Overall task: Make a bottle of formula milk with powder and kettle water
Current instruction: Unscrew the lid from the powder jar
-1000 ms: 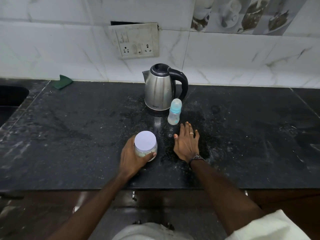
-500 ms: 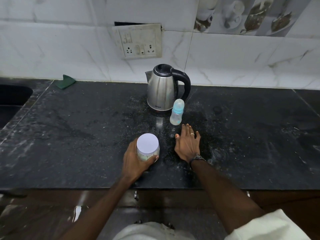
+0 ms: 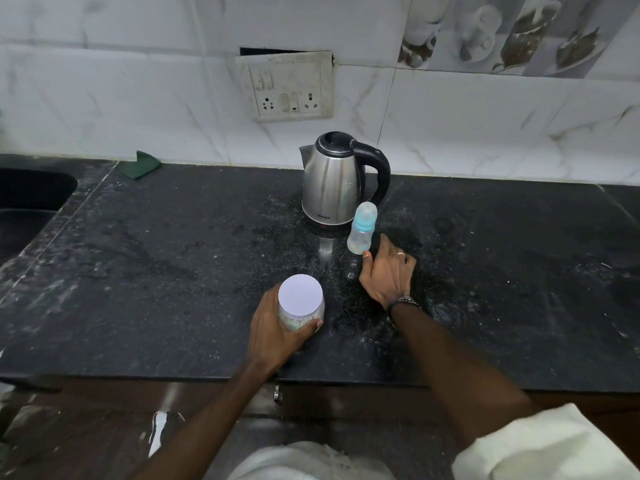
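Speckled black counter (image 3: 173, 271) (white-veined tiles (image 3: 138, 98)).

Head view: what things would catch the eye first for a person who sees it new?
The steel kettle stands at the back of the dark counter, with the baby bottle upright just before it. The left hand grips a white-lidded jar; the right hand reaches to the bottle.

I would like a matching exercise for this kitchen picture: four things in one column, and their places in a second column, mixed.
Things
1. kettle
2. baby bottle
3. powder jar
4. green cloth

Places
A. gripped in the left hand
B. far left, against the wall tiles
C. at the back, below the wall socket
D. just in front of the right hand

Pairs: 1-C, 2-D, 3-A, 4-B
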Demonstrator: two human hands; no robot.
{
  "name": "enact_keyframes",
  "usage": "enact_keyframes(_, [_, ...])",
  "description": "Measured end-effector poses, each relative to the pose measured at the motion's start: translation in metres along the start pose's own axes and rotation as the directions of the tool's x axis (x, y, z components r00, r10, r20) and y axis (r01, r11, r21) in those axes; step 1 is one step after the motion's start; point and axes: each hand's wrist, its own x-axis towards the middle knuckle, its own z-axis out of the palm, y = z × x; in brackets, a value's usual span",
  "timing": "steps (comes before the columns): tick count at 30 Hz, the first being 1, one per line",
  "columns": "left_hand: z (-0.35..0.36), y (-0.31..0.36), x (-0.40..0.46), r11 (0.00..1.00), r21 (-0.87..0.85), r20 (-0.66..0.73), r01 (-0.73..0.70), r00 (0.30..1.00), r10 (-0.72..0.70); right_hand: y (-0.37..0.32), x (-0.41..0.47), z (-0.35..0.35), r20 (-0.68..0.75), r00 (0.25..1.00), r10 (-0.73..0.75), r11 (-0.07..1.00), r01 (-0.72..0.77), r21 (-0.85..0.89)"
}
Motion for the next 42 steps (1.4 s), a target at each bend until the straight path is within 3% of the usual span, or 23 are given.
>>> enact_keyframes(6, [-0.001, -0.003, -0.001, 1.0, 0.001, 0.001, -0.007, 1.0, 0.007, -0.006, 0.021, -0.007, -0.042, 0.999, 0.018, 1.0, -0.018, -0.003])
enact_keyframes(10, [0.0, -0.002, -0.003, 1.0, -0.029, 0.008, -0.003, 1.0, 0.004, -0.016, 0.021, -0.009, -0.155, 0.985, 0.077, 0.991, -0.059, 0.121])
enact_keyframes(12, [0.001, -0.001, -0.004, 0.998, -0.057, 0.009, 0.013, 1.0, -0.013, -0.029, 0.02, -0.013, -0.221, 0.974, 0.049, 0.985, -0.009, 0.174])
enact_keyframes(15, [0.003, -0.003, -0.005, 0.995, -0.093, 0.016, 0.03, 0.999, -0.029, -0.052, 0.015, -0.026, -0.29, 0.95, -0.118, 0.942, 0.2, 0.27])
enact_keyframes(18, [0.004, -0.006, -0.006, 0.993, -0.11, 0.034, 0.039, 0.999, -0.036, -0.078, -0.003, -0.045, -0.151, 0.922, -0.357, 0.886, 0.385, 0.259])
enact_keyframes(20, [0.006, -0.007, -0.006, 0.992, -0.111, 0.041, 0.057, 0.998, -0.053, -0.093, -0.019, -0.054, 0.019, 0.883, -0.469, 0.878, 0.464, 0.114])
enact_keyframes(24, [0.009, -0.008, -0.007, 0.99, -0.073, 0.041, 0.117, 0.993, -0.114, -0.115, -0.052, -0.064, 0.228, 0.794, -0.563, 0.787, 0.6, -0.145])
enact_keyframes(28, [0.008, -0.012, -0.005, 0.992, -0.005, 0.06, 0.13, 0.99, -0.129, -0.132, -0.064, -0.063, 0.347, 0.761, -0.548, 0.744, 0.633, -0.214])
enact_keyframes(42, [0.009, -0.01, -0.007, 0.993, -0.067, -0.007, 0.097, 0.995, -0.097, -0.139, -0.048, -0.074, 0.447, 0.624, -0.64, 0.692, 0.722, -0.017])
